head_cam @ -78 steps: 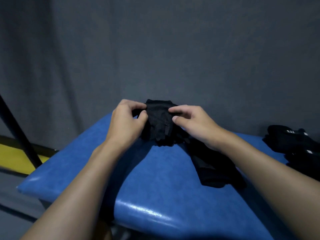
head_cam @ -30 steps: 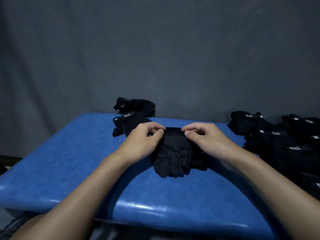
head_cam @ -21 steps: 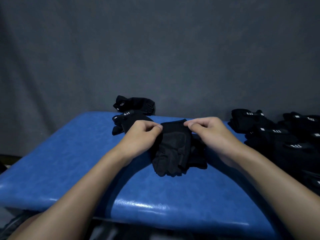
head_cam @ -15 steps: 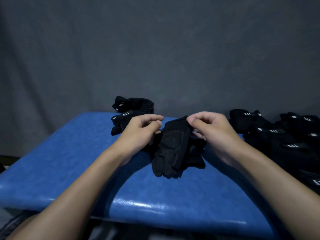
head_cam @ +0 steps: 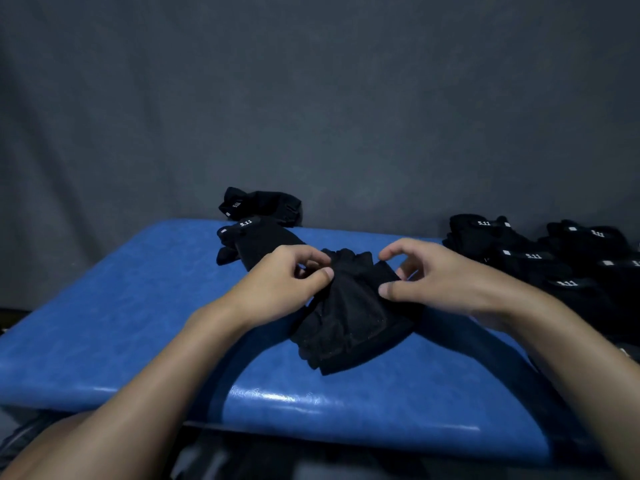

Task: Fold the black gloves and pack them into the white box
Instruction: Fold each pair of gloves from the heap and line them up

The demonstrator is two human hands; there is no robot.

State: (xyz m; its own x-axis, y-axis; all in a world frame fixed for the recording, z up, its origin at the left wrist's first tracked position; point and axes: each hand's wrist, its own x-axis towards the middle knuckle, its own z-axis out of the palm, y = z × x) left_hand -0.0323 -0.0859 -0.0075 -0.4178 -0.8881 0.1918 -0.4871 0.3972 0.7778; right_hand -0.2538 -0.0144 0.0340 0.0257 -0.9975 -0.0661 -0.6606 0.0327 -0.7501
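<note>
Both left hand (head_cam: pixel 277 285) and right hand (head_cam: pixel 440 282) pinch black gloves (head_cam: pixel 349 320).

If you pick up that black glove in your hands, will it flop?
Probably floppy: the glove bunches where the left hand and right hand pinch it. Likely light: fingertips alone hold its edge. Lying flat, it shouldn't roll.
</note>
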